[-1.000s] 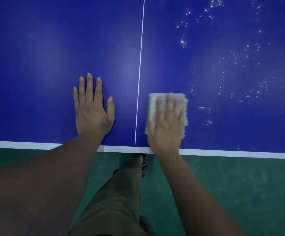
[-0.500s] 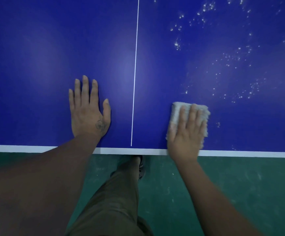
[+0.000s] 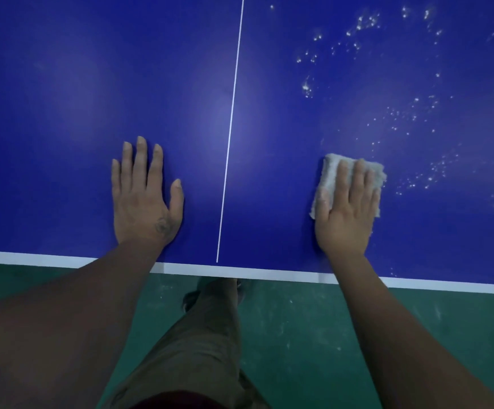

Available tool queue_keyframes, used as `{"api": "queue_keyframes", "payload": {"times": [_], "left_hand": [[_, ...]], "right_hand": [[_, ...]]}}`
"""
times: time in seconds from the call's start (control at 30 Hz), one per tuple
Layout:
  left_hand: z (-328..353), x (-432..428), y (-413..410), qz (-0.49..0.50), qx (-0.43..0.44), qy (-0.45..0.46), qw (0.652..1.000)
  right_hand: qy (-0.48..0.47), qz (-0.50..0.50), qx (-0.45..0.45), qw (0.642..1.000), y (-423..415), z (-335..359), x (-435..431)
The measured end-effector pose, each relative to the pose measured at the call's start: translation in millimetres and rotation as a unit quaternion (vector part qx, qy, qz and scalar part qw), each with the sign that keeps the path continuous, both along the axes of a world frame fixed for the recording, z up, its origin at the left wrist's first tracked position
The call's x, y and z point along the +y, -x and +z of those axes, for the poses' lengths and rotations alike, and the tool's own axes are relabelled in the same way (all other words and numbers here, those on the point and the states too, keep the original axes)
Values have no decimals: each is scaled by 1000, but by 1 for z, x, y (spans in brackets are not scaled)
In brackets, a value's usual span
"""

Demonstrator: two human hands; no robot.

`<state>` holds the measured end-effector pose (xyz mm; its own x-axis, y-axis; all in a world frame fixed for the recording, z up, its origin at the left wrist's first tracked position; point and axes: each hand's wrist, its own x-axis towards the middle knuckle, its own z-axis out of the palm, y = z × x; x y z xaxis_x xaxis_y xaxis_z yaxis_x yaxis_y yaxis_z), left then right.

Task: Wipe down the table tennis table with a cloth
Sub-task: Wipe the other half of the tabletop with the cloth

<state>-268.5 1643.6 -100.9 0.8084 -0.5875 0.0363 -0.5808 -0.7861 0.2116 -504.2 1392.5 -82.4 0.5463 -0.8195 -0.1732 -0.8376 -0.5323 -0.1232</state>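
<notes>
Head view: table (image 3: 62, 84) looks clean at 9–12 o'clock, left of centre line (image 3: 231, 128); white specks (image 3: 417, 119), maybe dust, left at 1–3 o'clock. Roughly half done. Right hand (image 3: 346, 211) flat, fingers extended, pressing cloth (image 3: 329, 169) at 3 o'clock nr edge. Left hand (image 3: 144, 199) flat, fingers released, bracing, holding nothing.

Cloth (image 3: 332, 169) on table (image 3: 62, 84) (right of centre line (image 3: 231, 128)).
</notes>
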Motion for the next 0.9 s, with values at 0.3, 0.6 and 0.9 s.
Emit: {"api": "queue_keyframes", "payload": {"times": [0.3, 0.6, 0.9], "left_hand": [[0, 1, -1, 4, 5, -20, 1000], [-6, -34, 26, 29, 39, -66, 997], [-16, -83, 65, 121, 46, -38, 991]], "right_hand": [[-37, 287, -42, 956, -73, -2, 73], [28, 119, 22, 992, -66, -3, -24], [23, 279, -15, 960, -172, -12, -88]]}}
